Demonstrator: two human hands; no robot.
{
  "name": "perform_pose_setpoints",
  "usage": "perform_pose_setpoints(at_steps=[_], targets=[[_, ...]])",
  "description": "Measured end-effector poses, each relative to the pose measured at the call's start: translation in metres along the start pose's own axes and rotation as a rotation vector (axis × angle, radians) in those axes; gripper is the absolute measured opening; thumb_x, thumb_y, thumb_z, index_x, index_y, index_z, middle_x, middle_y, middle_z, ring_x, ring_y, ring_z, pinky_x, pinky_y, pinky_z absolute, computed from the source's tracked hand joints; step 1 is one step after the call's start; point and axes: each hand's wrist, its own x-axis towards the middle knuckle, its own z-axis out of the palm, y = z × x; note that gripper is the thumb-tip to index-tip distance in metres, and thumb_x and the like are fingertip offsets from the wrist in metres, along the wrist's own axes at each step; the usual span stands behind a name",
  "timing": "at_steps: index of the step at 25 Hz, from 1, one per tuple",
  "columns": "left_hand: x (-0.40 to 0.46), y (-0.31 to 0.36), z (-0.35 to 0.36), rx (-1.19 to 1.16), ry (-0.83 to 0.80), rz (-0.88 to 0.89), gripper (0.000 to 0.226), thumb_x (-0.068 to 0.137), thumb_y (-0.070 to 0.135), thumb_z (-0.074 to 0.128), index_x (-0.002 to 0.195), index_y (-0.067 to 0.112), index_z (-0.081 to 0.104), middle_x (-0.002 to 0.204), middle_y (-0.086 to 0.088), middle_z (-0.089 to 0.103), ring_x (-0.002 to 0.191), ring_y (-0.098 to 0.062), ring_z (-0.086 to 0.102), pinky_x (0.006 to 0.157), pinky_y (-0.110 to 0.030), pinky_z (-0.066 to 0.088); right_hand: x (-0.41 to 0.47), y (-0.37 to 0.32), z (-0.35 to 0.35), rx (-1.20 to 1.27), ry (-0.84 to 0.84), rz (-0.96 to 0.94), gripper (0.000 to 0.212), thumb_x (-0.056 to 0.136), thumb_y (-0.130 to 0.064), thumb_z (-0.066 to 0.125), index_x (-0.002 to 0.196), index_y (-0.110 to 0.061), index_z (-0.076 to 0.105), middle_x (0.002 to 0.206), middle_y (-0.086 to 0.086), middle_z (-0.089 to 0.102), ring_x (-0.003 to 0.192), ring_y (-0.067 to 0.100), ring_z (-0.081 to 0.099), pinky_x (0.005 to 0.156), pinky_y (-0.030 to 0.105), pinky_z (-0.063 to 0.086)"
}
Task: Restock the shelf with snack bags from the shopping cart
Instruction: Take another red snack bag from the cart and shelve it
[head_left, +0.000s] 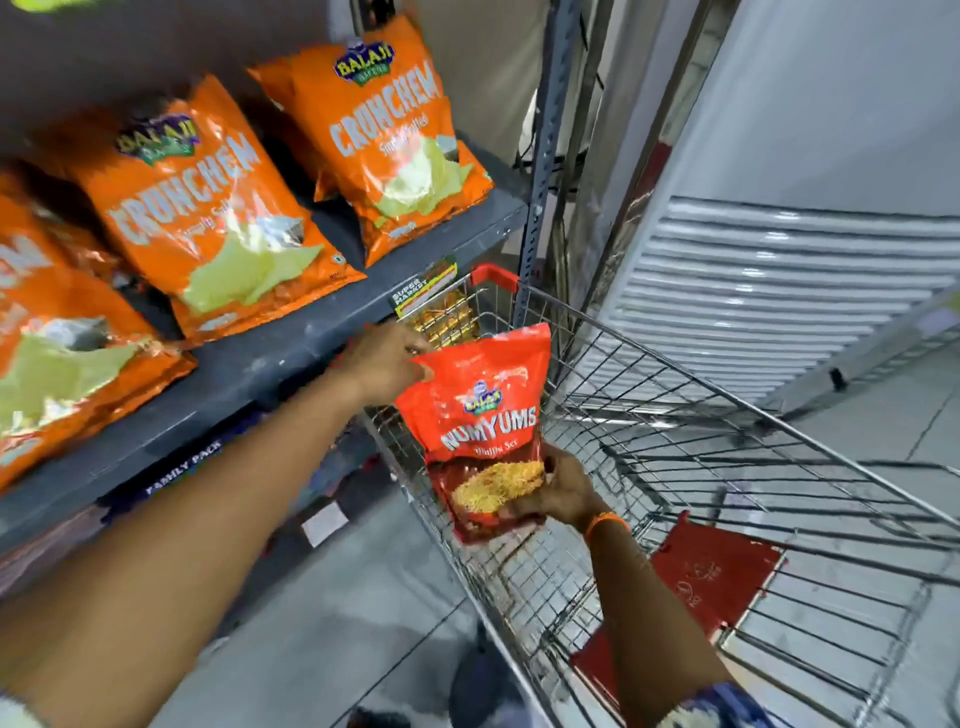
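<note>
A red Numyums snack bag (480, 415) is held upright over the left side of the wire shopping cart (691, 431). My right hand (558, 491) grips its bottom corner. My left hand (387, 358) pinches its top left corner, just below the grey shelf (291, 353). On that shelf lie three orange Crunchem bags, one at the left (47, 338), one in the middle (208, 208) and one at the right (384, 135). The cart basket looks bare apart from the held bag.
The cart's red child-seat flap (711, 577) is near me. A grey shelf upright (545, 156) stands beside the cart's far red corner (496, 275). A white louvred panel (779, 280) leans at the right. Lower shelves hold dark packs (182, 470) marked Family Pack.
</note>
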Motion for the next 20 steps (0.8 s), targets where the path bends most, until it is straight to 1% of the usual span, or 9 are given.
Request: perform_pose_setpoints(at_steps=[3,5,7,10,12,14,16,18,20], targets=[[-0.047,0.03,-0.065,-0.052,0.203,0.117,0.025,0.085,0.019,0.076,0.108,0.008,0.076,0.105,-0.014,0.076,0.093,-0.025,0.069,0.078,-0.031,0.05,-0.038,-0.064,0.003,0.054,0.05,-0.101,0.065,0.055,0.015,0.089,0.114,0.01,0.063,0.1,0.003,0.076,0.082,0.0,0.072,0.064,0.012,0.056],[-0.075,0.045,-0.108,-0.091,0.3,0.162,0.028,0.083,0.024,0.078,0.105,0.008,0.076,0.103,-0.013,0.077,0.094,-0.025,0.07,0.077,-0.027,0.048,-0.06,-0.101,0.007,0.091,0.105,-0.193,0.061,0.056,0.019,0.086,0.113,0.012,0.063,0.099,0.01,0.076,0.083,0.008,0.072,0.068,0.017,0.058],[-0.111,0.053,-0.151,-0.179,0.371,0.238,0.031,0.075,0.031,0.084,0.096,0.008,0.078,0.095,-0.012,0.078,0.086,-0.021,0.071,0.076,-0.03,0.054,-0.088,-0.139,0.013,0.166,0.167,-0.289,0.061,0.055,0.018,0.087,0.112,0.008,0.065,0.105,0.017,0.075,0.086,0.015,0.073,0.074,0.024,0.061],[-0.173,0.056,-0.218,-0.392,0.472,0.353,0.021,0.072,0.018,0.087,0.087,0.006,0.077,0.086,-0.017,0.076,0.074,-0.014,0.062,0.069,-0.031,0.049,-0.129,-0.204,0.021,0.2,0.219,-0.445,0.063,0.05,0.01,0.092,0.108,0.003,0.068,0.104,0.016,0.077,0.085,0.02,0.073,0.077,0.032,0.061],[-0.215,0.056,-0.257,-0.474,0.61,0.427,0.012,0.074,0.017,0.085,0.08,0.011,0.076,0.081,-0.014,0.076,0.069,-0.012,0.06,0.066,-0.028,0.049,-0.154,-0.252,0.031,0.183,0.219,-0.554,0.066,0.047,0.004,0.095,0.107,-0.001,0.069,0.101,0.013,0.078,0.088,0.022,0.075,0.077,0.033,0.062],[-0.255,0.054,-0.299,-0.529,0.758,0.501,0.009,0.075,0.015,0.084,0.077,0.015,0.075,0.076,-0.01,0.072,0.066,-0.01,0.061,0.067,-0.027,0.051,-0.175,-0.303,0.047,0.134,0.211,-0.665,0.069,0.047,-0.006,0.098,0.109,-0.003,0.068,0.102,0.011,0.078,0.093,0.027,0.075,0.078,0.041,0.063],[-0.292,0.047,-0.339,-0.546,0.88,0.551,0.013,0.075,0.014,0.083,0.082,0.005,0.075,0.076,-0.014,0.07,0.068,-0.016,0.061,0.068,-0.031,0.051,-0.191,-0.352,0.07,0.12,0.204,-0.752,0.069,0.049,-0.009,0.099,0.109,-0.003,0.065,0.101,0.011,0.078,0.094,0.028,0.075,0.078,0.046,0.064],[-0.328,0.035,-0.377,-0.555,0.99,0.596,0.009,0.076,0.012,0.081,0.075,0.01,0.072,0.066,0.0,0.071,0.061,-0.007,0.06,0.061,-0.025,0.049,-0.205,-0.396,0.099,0.13,0.203,-0.841,0.068,0.047,-0.014,0.1,0.103,-0.005,0.062,0.097,0.01,0.078,0.09,0.025,0.076,0.077,0.047,0.064],[-0.366,0.018,-0.416,-0.562,1.157,0.612,0.015,0.077,0.01,0.08,0.07,0.017,0.069,0.056,0.014,0.067,0.052,0.005,0.055,0.051,-0.018,0.046,-0.214,-0.444,0.138,0.103,0.219,-0.945,0.072,0.038,-0.037,0.101,0.095,-0.018,0.061,0.09,0.006,0.079,0.084,0.021,0.076,0.073,0.049,0.063]])
